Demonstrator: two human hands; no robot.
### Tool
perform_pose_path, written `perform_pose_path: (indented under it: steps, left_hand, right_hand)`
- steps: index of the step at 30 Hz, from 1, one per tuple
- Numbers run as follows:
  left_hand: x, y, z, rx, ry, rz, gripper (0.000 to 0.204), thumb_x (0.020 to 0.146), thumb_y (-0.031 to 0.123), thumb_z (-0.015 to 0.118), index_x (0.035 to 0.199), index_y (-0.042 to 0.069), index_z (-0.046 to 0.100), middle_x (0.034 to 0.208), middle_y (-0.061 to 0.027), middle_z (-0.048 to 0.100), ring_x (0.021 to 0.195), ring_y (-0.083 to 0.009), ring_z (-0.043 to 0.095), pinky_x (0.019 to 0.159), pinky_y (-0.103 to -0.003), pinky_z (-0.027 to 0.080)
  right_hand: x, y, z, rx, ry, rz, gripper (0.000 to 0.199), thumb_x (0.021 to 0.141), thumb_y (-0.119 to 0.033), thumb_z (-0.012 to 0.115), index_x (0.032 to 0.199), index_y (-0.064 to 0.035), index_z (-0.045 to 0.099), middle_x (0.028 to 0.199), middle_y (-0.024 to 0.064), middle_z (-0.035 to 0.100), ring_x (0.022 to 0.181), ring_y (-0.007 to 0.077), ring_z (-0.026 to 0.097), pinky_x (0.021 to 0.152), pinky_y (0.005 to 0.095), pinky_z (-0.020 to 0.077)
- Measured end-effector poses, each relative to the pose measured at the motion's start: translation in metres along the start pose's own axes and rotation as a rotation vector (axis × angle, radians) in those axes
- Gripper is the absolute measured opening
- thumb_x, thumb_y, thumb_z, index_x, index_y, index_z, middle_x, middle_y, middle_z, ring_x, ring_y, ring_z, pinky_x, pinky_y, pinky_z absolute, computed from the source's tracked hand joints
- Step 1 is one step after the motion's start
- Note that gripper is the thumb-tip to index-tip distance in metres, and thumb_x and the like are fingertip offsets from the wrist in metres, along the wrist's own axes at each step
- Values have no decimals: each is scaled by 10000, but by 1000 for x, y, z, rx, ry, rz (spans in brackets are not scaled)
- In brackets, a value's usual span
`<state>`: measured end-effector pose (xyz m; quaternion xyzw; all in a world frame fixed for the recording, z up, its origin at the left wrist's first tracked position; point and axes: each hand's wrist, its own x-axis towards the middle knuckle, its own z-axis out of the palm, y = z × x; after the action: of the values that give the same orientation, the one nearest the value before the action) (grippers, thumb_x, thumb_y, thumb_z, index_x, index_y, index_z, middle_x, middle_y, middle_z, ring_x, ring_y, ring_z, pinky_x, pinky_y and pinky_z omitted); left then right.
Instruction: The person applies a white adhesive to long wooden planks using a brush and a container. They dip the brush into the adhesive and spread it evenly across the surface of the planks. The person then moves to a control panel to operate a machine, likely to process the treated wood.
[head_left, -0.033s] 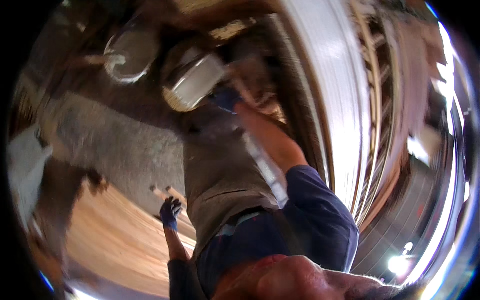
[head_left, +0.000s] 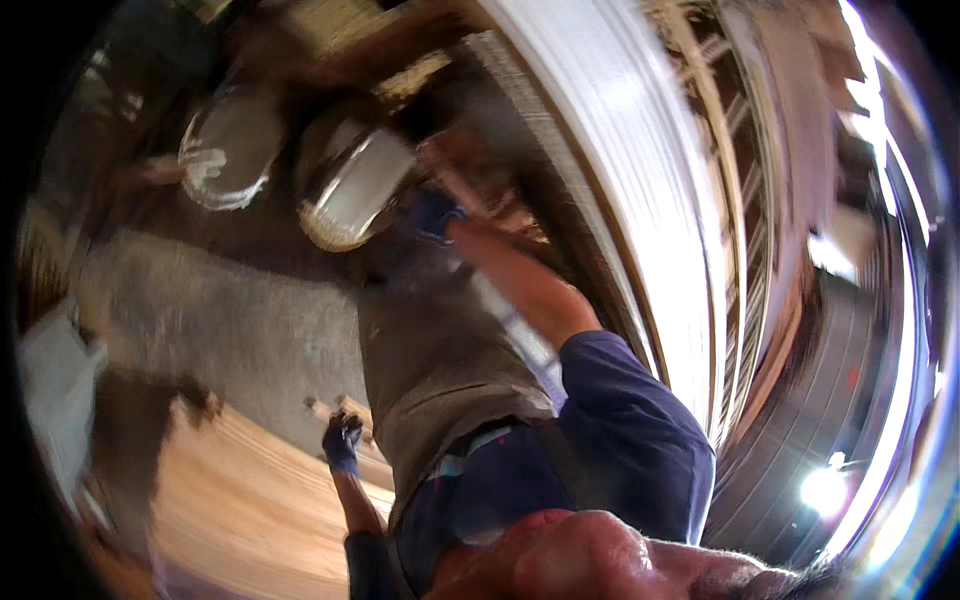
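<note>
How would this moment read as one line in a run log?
Left hand: gloved, beside pale wood | Right hand: gloved, blurred, beside tub | both grips: unclear | nearby: second tub | worn: apron

Mottled grey floor (head_left: 260, 310) spreads ahead of the left hand (head_left: 343, 437). Well right of the right hand (head_left: 436, 215), a glaring round light (head_left: 823, 490) and white strips of light (head_left: 872, 98) edge a dim room.

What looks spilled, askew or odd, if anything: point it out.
A pale patch at the left edge of the round container, left of the gloved right hand, looks like messy residue against the darker top; blur leaves that uncertain. Nothing else clearly stands out.
</note>
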<state>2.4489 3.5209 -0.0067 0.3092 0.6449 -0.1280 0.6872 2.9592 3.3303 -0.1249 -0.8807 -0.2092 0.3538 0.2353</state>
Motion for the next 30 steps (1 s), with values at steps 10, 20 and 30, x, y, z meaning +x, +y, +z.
perform_pose_path:
  steps: [10, 20, 30]
  left_hand:
    - [63, 95, 153, 419, -273, -91, 534, 940, 463, 488, 1312, 79, 475, 1192, -149, 617, 931, -284, 636, 792, -407, 460]
    - [-5, 59, 313, 632, -247, -35, 386, 957, 319, 505, 1230, 46, 518, 1098, -152, 647, 896, -295, 640, 707, -358, 496]
    - [-48, -15, 312, 667, 25, -125, 294, 915, 312, 584, 1079, 72, 624, 881, -156, 690, 663, -298, 659, 508, -399, 487]
  right_hand:
    - [-361, 1, -222, 296, -107, -316, 341, 894, -320, 586, 1107, -57, 627, 977, 165, 666, 887, 291, 652, 795, 393, 508]
    - [-482, 250, -502, 628, 573, 136, 443, 942, -393, 560, 1194, -29, 585, 969, 97, 692, 799, 154, 673, 680, 298, 559]
    - [-390, 445, -541, 191, 381, 331, 351, 906, -431, 575, 970, -95, 653, 789, 34, 651, 703, 133, 606, 632, 295, 498]
